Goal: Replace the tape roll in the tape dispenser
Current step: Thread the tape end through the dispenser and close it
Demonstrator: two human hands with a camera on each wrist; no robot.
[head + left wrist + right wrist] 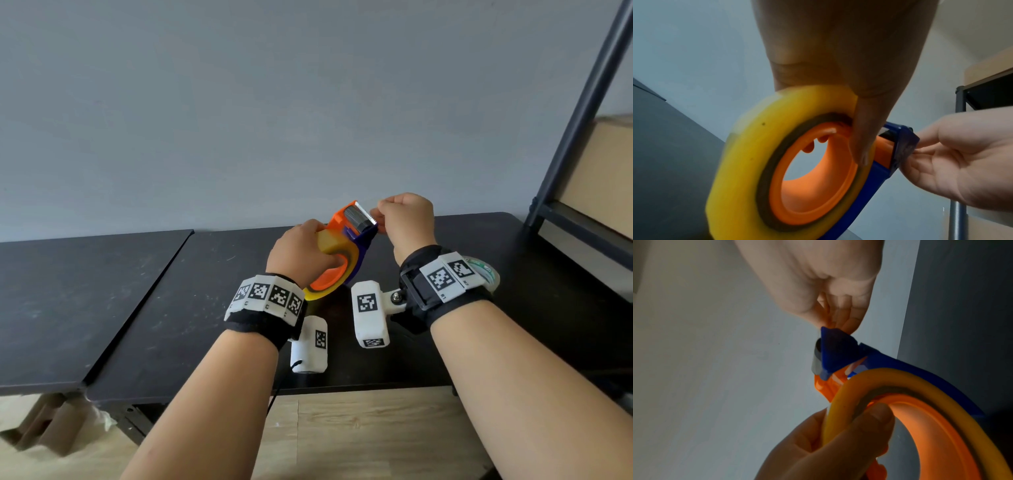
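An orange and blue tape dispenser (346, 222) is held tilted above the black table (171, 308), its toothed cutter end up and away from me. A yellow tape roll (330, 241) (748, 154) sits on its orange hub (818, 194). My left hand (305, 250) grips roll and dispenser together, with fingers through the hub and the thumb (861, 129) across the roll's side. My right hand (382, 214) (838, 321) pinches with curled fingers at the blue cutter head (836, 348). I cannot tell whether a tape strip lies between those fingertips.
Another tape roll (483, 270), clear with green print, lies on the table behind my right wrist. A second dark table (68, 291) adjoins on the left. A metal rack (575, 137) holding a cardboard box (603, 178) stands at the right. A grey wall is close behind.
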